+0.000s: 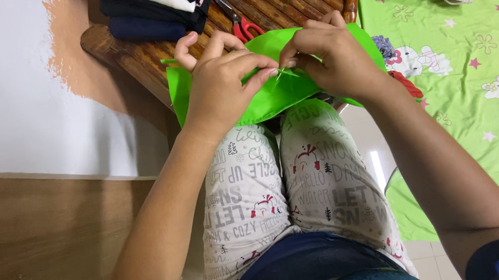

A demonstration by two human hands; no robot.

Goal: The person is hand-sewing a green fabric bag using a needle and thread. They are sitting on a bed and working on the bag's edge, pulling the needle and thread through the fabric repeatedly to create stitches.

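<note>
A bright green fabric piece (269, 95) is pinched by the left hand (219, 83) and right hand (335, 55), over the knees at the wooden tabletop (135, 52) edge, long axis left-right. Red-handled scissors (241, 25) lie behind it.

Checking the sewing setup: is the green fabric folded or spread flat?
Folded. The bright green fabric piece shows a doubled layer with a crease where the left hand and right hand pinch it.

The fabric (269, 92) is bright green. The scissors (241, 25) have red handles, and the bedsheet (477, 65) is light green with stars and white animals.
</note>
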